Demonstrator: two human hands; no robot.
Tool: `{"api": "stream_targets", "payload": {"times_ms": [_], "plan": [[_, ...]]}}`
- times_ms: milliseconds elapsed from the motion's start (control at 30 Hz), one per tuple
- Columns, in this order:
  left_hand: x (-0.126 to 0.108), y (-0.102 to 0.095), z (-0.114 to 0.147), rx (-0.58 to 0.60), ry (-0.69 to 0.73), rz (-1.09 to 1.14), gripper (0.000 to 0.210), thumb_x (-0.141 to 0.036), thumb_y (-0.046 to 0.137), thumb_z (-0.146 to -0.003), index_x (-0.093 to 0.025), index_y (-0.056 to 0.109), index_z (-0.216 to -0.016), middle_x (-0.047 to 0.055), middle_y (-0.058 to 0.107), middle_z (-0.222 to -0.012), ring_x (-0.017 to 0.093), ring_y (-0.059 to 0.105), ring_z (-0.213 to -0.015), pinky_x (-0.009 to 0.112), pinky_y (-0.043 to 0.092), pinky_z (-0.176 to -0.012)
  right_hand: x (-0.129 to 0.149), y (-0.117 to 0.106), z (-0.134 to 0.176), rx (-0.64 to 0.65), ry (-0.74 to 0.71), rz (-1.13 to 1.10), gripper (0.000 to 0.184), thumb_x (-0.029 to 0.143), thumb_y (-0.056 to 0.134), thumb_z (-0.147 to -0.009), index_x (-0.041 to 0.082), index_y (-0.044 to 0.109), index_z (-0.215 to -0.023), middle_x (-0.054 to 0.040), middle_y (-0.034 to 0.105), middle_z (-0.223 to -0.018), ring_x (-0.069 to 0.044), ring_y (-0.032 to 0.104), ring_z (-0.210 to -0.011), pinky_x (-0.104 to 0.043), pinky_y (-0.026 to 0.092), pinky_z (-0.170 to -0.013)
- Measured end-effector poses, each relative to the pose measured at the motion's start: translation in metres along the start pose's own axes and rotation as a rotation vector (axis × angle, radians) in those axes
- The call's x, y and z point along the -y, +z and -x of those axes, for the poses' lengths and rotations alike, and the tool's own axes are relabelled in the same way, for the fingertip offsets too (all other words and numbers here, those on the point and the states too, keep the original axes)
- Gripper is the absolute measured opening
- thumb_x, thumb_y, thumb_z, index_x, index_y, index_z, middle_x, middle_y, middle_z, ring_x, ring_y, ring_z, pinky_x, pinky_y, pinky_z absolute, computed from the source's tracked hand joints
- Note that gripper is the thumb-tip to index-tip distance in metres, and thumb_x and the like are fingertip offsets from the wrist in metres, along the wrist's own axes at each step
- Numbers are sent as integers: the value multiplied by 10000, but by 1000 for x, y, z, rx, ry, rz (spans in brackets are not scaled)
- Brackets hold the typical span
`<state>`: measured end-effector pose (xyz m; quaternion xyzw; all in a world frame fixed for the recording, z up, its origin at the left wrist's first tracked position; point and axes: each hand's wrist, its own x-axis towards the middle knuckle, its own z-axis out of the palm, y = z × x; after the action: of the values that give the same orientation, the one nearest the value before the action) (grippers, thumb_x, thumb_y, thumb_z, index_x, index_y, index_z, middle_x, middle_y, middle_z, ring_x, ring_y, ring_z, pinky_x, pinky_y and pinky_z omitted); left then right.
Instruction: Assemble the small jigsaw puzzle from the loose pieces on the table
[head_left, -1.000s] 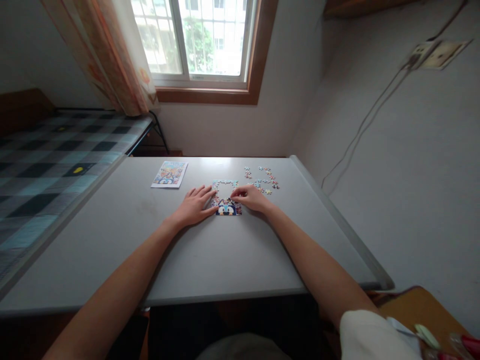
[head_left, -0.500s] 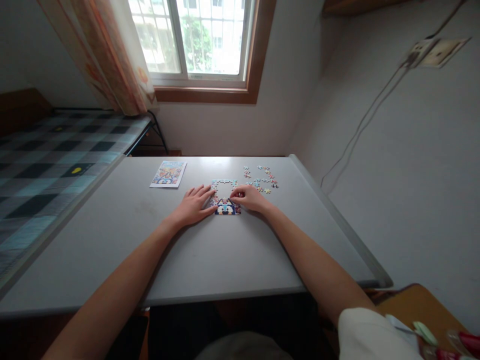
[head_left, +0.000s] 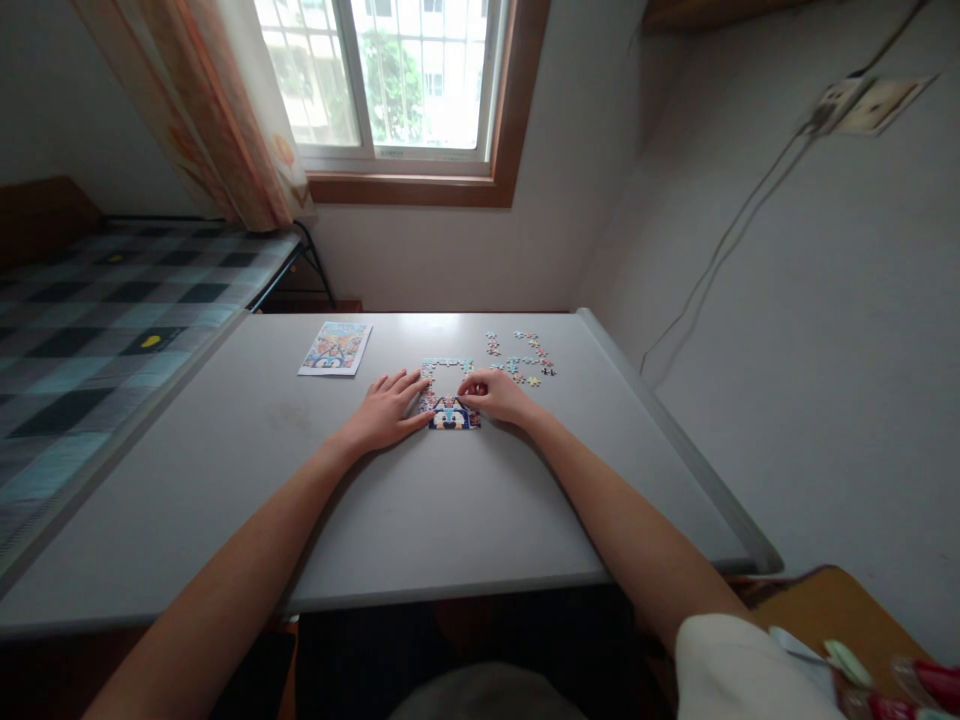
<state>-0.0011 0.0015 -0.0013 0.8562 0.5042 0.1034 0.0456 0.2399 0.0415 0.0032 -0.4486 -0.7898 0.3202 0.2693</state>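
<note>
L hand (head_left: 388,408) lies w/ fingers spread, palm down on the grey tabletop (head_left: 450,520), fingertips & thumb on the L edge of a part-built jigsaw puzzle (head_left: 451,420). R hand (head_left: 493,394) is at the puzzle's R side, thumb & fingertips pressed together over the inner edge of its lower part; can't tell if a pc. is btwn them.

Puzzle sits mid-table btwn the hands: border mostly visible, bare gap in the upper middle, dark blue & white character face at the near end. R hand hides part of the R border; L fingers cover bits of the L one.

Loose pcs. (head_left: 534,352) lie scattered just past R hand, toward the far R; nearest ones close to its knuckles. Printed reference sheet (head_left: 335,349) lies flat at far L, apart from L hand, w/ a similar face on it.

Around: checked bed (head_left: 127,290) along L, orange curtain (head_left: 187,110) & barred window (head_left: 424,80) ahead, wall socket (head_left: 874,105) w/ a cable (head_left: 712,255) hanging on the R wall. Wooden seat (head_left: 814,605) at bottom R, small items on it, too blurred to ID, partly behind a white sleeve (head_left: 739,665).
</note>
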Motion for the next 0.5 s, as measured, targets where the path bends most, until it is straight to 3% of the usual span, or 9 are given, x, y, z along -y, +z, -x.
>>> {"api": "stream_targets", "payload": {"times_ms": [500], "plan": [[-2, -1, 0, 8, -5, 5, 607, -560, 408, -944, -230, 420, -1454, 63, 336, -1552, 280, 252, -1438, 459, 183, -1166, 6, 2, 1, -24, -27, 45, 87, 147, 656, -744, 147, 740, -766, -4, 590, -724, -98, 507, -661, -217, 391, -648]]}}
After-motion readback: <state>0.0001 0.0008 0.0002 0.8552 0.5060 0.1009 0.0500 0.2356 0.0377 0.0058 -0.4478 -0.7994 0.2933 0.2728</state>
